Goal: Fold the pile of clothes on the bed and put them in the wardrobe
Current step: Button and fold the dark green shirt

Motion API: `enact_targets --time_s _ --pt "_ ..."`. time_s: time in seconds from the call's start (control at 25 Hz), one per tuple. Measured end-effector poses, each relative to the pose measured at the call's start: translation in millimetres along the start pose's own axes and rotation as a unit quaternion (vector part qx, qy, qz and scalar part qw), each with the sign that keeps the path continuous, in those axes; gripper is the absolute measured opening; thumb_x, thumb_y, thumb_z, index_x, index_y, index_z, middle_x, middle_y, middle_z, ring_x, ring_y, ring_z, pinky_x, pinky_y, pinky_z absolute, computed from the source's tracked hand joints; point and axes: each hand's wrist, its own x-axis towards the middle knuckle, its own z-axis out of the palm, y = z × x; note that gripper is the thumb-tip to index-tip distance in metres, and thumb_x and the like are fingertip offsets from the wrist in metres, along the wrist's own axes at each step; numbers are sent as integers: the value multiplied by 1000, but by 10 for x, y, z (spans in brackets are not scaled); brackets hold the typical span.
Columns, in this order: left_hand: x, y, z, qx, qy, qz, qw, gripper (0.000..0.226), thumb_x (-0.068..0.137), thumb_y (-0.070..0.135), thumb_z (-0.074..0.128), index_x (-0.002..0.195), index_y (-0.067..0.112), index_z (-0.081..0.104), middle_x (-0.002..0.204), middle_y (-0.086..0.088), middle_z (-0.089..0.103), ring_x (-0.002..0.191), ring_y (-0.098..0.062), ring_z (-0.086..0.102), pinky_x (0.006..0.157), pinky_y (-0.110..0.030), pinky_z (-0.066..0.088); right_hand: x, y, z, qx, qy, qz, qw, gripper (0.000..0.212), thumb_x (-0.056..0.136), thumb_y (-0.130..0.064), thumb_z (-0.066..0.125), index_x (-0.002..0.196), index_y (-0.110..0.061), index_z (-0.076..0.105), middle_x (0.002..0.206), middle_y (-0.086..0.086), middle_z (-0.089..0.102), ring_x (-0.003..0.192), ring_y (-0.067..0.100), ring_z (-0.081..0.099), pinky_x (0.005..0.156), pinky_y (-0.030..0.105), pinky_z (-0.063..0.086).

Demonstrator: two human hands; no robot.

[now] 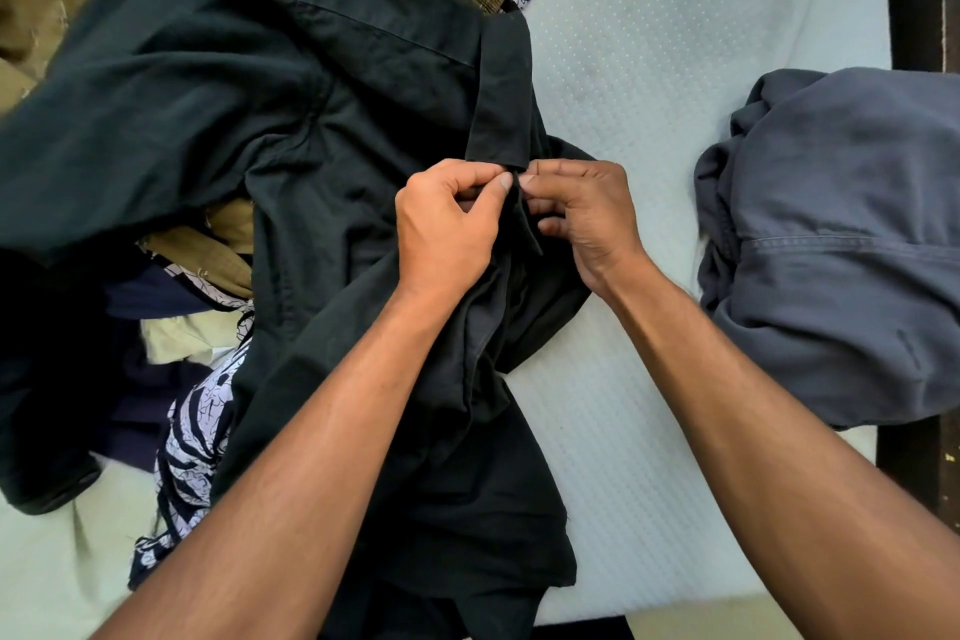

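Pale bed is carrying an unfolded heap, where both hands, left hand and right hand, are pinching the black shirt at its placket, so folding is barely starting, the grey garment lying apart.

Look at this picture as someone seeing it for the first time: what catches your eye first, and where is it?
First come the left hand and right hand at the centre, both pinching the front edge of the black shirt just below its collar. The shirt sprawls over a heap of olive and patterned clothes on the left. A grey garment lies crumpled apart on the pale mattress at the right.
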Motion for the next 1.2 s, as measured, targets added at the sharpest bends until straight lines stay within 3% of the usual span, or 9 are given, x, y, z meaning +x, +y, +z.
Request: enact_targets --time_s 0.2,0.32,0.44,0.6,0.8,0.96,1.12,1.2 --pt "-13 -17 7 -11 14 -15 1000 10 89 17 73 94 11 79 88 8 72 74 6 67 69 -10 51 -17 -8 -6 -86 -11 -49 995 16 90 -8 72 80 -19 78 73 -3 73 66 6 67 53 19 48" --pt "10 3 -10 -4 -8 -13 1000 9 89 16 73 95 12 78 88 7 72 73 9 65 67 -7 48 -131 102 15 -65 13 -72 995 11 93 -15 74 85 -20 80 80 -3 76 71 4 68 52 17 48" --pt "2 6 -10 8 -54 -22 998 10 88 14 75 97 11 78 85 10 70 72 12 64 67 -5 47 -224 169 -8 -55 40 -83 994 7 90 -17 77 84 -18 80 73 -5 74 67 2 65 50 16 46" --pt "20 3 -11 -18 -88 -48 995 10 88 11 74 97 14 78 83 16 70 71 9 65 70 -9 49 -171 128 18 -107 73 -125 984 30 90 -9 73 66 -26 72 55 -18 63 54 -5 55 56 13 42" --pt "68 10 -43 -88 -88 -101 987 16 90 12 72 85 26 75 76 8 75 70 -4 70 78 -25 58 -111 105 29 -156 53 -139 976 25 90 -10 68 68 -4 74 61 19 60 56 4 46 55 21 36" --pt "79 28 -30 -85 -92 -106 986 14 90 11 71 86 23 76 76 1 76 70 -6 70 81 -30 60 -44 112 -61 -124 18 -100 987 29 91 -13 68 62 -12 71 56 -4 57 56 5 46 59 23 38" --pt "80 54 -7 -78 -81 -111 987 11 90 15 71 86 23 77 72 3 75 67 -4 69 79 -28 60 38 156 -99 -118 -4 -94 989 28 88 -20 66 74 3 70 67 15 56 66 20 46 65 34 37" --pt "52 83 7 -64 -65 -115 989 7 89 20 74 84 24 77 69 4 74 65 -5 69 74 -25 59 38 151 -102 -125 -7 -96 988 29 90 -19 64 73 4 67 66 12 53 65 20 44 64 33 36"
